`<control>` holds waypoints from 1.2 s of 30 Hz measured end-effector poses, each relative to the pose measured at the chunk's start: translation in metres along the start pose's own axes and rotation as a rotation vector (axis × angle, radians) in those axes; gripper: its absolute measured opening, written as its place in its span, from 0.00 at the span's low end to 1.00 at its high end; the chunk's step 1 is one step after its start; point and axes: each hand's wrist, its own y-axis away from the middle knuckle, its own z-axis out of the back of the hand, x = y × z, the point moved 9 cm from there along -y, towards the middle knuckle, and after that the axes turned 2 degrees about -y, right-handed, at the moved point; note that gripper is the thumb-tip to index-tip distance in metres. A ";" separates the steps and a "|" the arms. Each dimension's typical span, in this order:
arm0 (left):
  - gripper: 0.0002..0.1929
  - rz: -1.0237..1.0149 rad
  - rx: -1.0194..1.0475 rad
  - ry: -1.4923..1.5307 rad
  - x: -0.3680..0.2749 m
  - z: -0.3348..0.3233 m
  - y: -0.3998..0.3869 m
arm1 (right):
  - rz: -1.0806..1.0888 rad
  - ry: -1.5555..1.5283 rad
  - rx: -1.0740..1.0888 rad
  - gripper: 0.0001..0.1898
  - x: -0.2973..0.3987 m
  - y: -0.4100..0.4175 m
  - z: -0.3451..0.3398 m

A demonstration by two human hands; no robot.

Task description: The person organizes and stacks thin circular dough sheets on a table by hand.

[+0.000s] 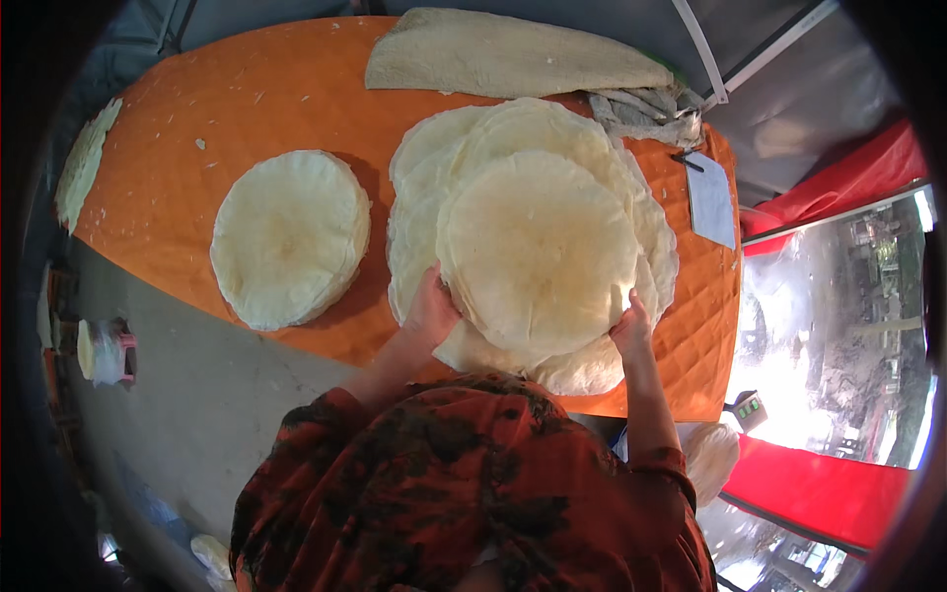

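Both my hands grip the lower edge of a round, thin flatbread (544, 244) that lies on or just over a wide heap of overlapping flatbreads (425, 185); whether I hold one sheet or several, I cannot tell. My left hand (433, 309) is at its lower left edge, fingers partly hidden under the bread. At its lower right edge is my right hand (632, 325), thumb on the rim and fingers mostly out of sight beneath. To the left, a neat round stack of flatbreads (291, 237) sits apart on the orange table cover (185, 133).
A folded beige cloth (510, 52) lies along the far edge, a crumpled grey cloth (647, 115) beside it. Paper (712, 200) with a black pen (688, 162) rests at right. Flatbread (87, 166) hangs at the far left edge. A device with green displays (749, 411) stands lower right.
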 end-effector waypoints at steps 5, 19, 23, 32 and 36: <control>0.29 0.028 -0.213 -0.547 -0.006 0.015 -0.018 | 0.196 0.370 -0.358 0.32 0.004 -0.035 0.029; 0.17 0.045 0.205 -0.084 -0.013 -0.006 -0.004 | 0.676 1.616 0.288 0.25 -0.092 0.031 -0.231; 0.15 0.106 0.092 -0.100 -0.011 0.005 -0.005 | 0.662 1.659 0.302 0.26 -0.099 0.022 -0.223; 0.19 0.138 0.107 -0.064 -0.012 0.008 -0.005 | 0.439 1.416 0.203 0.15 -0.070 -0.004 -0.202; 0.19 0.228 0.174 0.132 -0.006 0.004 -0.006 | 0.842 1.656 0.168 0.13 -0.058 0.022 -0.239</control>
